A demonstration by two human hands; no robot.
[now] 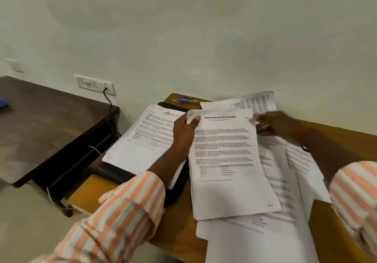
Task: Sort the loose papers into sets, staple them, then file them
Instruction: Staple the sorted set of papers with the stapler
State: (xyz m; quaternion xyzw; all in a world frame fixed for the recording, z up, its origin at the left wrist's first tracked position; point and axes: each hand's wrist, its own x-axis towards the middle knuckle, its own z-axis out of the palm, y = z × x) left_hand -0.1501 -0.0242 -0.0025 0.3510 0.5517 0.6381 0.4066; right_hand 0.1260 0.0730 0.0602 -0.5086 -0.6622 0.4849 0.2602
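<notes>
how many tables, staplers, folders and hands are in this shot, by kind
tables: 2 (dark table, light wooden desk)
stapler: 1
black folder: 1
hands: 2 (left hand pinching the top sheet, right hand)
total: 6
loose papers overlap too much to count
</notes>
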